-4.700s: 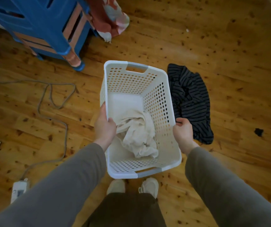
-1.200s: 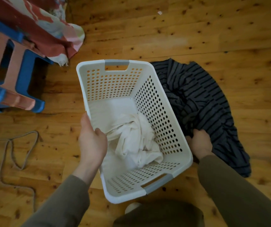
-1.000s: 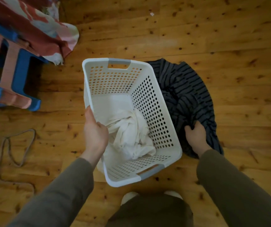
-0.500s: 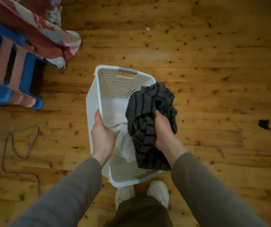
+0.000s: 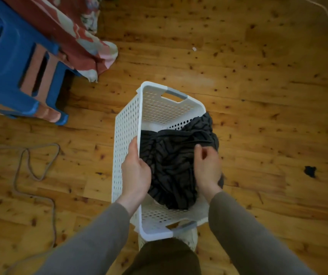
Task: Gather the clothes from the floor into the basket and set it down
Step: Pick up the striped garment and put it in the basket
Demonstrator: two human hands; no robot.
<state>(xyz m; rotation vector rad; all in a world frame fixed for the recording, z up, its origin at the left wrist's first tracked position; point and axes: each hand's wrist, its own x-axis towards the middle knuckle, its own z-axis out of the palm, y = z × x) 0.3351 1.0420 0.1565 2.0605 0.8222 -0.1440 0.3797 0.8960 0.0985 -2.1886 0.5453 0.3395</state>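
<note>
Left hand point(image 5: 136, 173): clenched on the left long rim of the basket point(image 5: 126, 147), thumb inside, fingers wrapped outside; it carries the basket's weight.

Right hand point(image 5: 206, 169): over the right rim, fingers loosely curled and touching the striped garment point(image 5: 171, 161). Whether it pinches the cloth or has let go cannot be told; it looks nearly released.

Striped garment: dark, crumpled, lying inside the basket and filling its middle. One fold rides up over the right rim at the far side. Anything beneath it is hidden.

Basket: white, perforated plastic, grey grip at each short end. Long axis runs from the person's feet away toward the upper frame, leaning slightly right at the far end. It is tipped, left wall raised and showing its outer face. Mouth points up toward the camera. Whether its base touches the floor point(image 5: 258, 96) cannot be told.

Step in hand, by judgement: stowing the striped garment. Next move calls for tucking the overhanging fold inside, then freeing the right hand.

Surroundings: a small dark scrap point(image 5: 310, 171) lies on the floor well to the right. A patterned red cloth point(image 5: 84, 44) drapes off a blue stool point(image 5: 14, 66) at upper left. A grey cord point(image 5: 34, 171) loops on the left.
</note>
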